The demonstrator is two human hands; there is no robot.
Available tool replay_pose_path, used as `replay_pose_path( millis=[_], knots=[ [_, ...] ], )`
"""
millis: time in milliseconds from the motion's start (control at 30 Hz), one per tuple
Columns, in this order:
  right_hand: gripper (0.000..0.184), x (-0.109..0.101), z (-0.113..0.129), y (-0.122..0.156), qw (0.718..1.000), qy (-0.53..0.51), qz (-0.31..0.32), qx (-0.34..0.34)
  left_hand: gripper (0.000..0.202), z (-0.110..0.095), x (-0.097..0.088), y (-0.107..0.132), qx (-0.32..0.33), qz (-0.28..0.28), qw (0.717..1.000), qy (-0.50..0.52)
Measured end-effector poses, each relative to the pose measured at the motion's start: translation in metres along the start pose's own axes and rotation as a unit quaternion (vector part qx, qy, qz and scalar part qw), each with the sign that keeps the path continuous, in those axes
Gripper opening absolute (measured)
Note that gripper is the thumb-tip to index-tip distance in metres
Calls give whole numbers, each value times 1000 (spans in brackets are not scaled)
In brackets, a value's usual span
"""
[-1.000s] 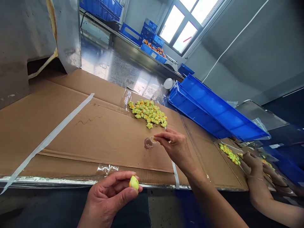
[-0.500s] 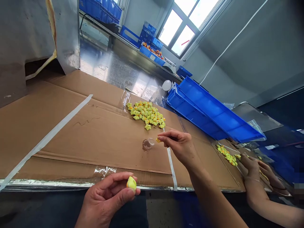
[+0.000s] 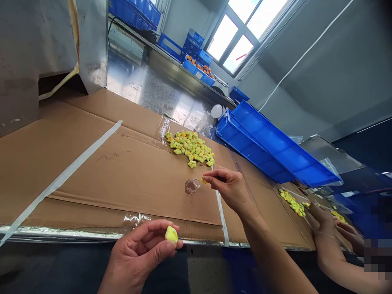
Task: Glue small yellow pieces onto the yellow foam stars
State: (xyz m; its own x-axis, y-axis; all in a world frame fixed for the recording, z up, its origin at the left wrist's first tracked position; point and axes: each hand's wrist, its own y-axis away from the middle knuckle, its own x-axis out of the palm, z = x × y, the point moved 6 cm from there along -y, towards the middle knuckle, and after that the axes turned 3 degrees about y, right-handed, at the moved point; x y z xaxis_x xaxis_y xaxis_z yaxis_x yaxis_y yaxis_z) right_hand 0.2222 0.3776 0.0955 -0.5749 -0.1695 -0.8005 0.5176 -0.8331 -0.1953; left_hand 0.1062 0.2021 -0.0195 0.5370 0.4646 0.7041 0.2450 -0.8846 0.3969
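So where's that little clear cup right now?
In the head view, the small clear cup sits on the brown cardboard, just left of the person's right hand and just below the pile of green-yellow pieces.

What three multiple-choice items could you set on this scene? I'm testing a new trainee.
1. Where is the clear cup?
A. In a crate
B. On the cardboard, beside the right hand
C. On the floor

2. What colour are the crates beside the cardboard?
A. Red
B. Grey
C. Blue

3. What is the left hand doing?
A. Pinching a yellow-green piece
B. Lying open on the cardboard
C. Gripping a crate

Answers:
1. B, the cup sits on the cardboard just left of that hand.
2. C, the crates show plainly blue.
3. A, the piece sits between its thumb and fingers.
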Motion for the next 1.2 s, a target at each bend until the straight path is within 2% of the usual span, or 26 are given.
replay_pose_path(
  millis=[400,700,1000,1200],
  knots=[
    [15,3,8,-2,997,74,11,-37,22,1,0,-1,7,0,999,34],
    [14,3,8,-1,995,83,17,-47,23,1,0,-2,8,3,999,34],
    [10,-15,0,2,1000,6,2,-28,25,-2,0,-2,17,5,1000,-2],
    [7,-28,18,25,994,-112,-8,-10,28,0,8,-4,1,21,999,43]
  ],
)
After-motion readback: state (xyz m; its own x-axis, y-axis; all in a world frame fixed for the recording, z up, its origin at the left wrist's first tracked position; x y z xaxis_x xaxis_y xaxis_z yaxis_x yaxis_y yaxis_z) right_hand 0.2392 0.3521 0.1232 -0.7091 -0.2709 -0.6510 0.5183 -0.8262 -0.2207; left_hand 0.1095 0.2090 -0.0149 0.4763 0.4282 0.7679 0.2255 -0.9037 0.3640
